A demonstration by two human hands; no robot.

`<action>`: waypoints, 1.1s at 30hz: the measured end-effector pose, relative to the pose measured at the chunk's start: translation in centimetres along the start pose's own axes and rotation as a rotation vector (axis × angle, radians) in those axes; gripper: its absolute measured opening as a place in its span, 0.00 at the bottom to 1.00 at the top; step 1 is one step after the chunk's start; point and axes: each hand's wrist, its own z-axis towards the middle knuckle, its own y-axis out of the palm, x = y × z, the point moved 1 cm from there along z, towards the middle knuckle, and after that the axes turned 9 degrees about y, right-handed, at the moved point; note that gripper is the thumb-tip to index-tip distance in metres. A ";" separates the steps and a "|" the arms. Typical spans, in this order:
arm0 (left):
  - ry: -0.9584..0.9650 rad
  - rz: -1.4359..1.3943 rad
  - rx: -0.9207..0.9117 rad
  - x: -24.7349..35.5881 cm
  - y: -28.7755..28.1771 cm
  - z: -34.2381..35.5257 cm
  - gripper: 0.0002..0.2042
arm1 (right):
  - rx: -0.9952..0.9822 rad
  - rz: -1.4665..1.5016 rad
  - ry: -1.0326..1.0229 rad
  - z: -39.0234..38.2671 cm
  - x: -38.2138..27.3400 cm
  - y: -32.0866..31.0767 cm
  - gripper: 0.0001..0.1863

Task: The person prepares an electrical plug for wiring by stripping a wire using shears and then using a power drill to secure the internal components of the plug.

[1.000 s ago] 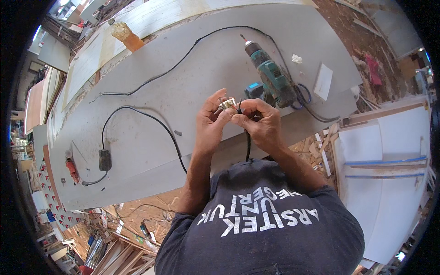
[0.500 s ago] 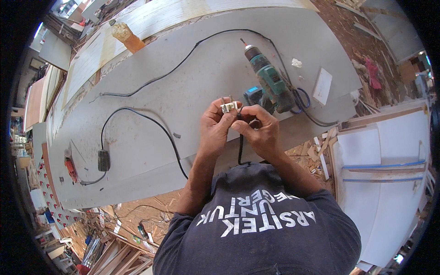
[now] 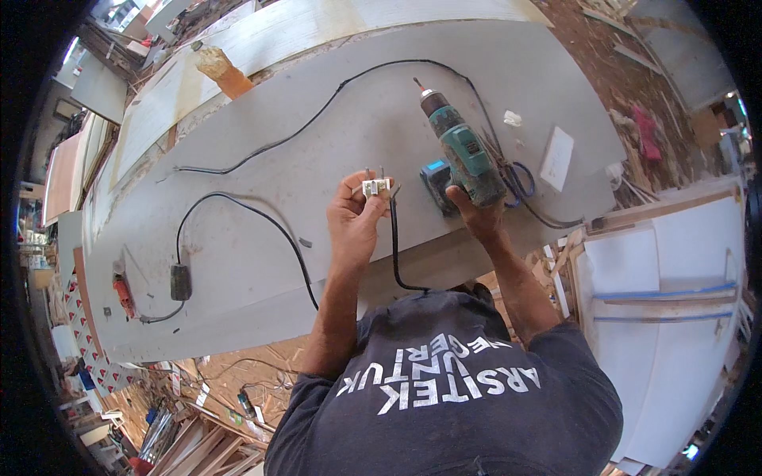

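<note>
My left hand (image 3: 354,218) pinches an opened white two-pin plug (image 3: 376,189), its metal pins pointing away from me. Beside the plug rises a black cord (image 3: 395,246) that runs down to the table's near edge; whether its tip is fastened to the plug I cannot tell. My right hand (image 3: 479,216) is closed around the handle of a teal and black cordless drill (image 3: 468,151), with the thumb showing and the other fingers mostly hidden beneath the tool. A bit points from the drill's chuck toward the far side, and its battery sits to the left of the handle.
On the grey board (image 3: 333,131) lie a long black cable (image 3: 294,135), an inline black box (image 3: 181,282) on a cord, a red-handled tool (image 3: 123,296) and a white block (image 3: 557,159). An orange-filled bottle (image 3: 225,73) is at the far left. Wood scraps (image 3: 214,436) cover the floor.
My right hand has left the plug and cord, moved right and taken hold of the drill, which has turned slightly. My left hand keeps the plug, a little farther left.
</note>
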 end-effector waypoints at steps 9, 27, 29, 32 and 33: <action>-0.014 0.091 0.115 0.2 -1.4 0.7 0.15 | -0.163 0.399 0.403 0.2 -3.8 -2.4 0.11; 0.071 0.116 0.113 0.1 -1.3 1.5 0.14 | -0.438 0.310 0.718 -3.4 -13.3 -8.6 0.14; 0.076 0.086 0.104 0.0 -1.5 1.4 0.14 | -0.371 0.248 0.649 -3.6 -14.3 -7.6 0.17; 0.108 0.118 0.107 0.0 -1.5 1.3 0.13 | -0.358 0.171 0.574 -3.6 -15.2 -7.3 0.18; 0.108 0.126 0.108 0.1 -1.5 1.2 0.13 | -0.368 0.148 0.553 -3.6 -15.3 -7.3 0.18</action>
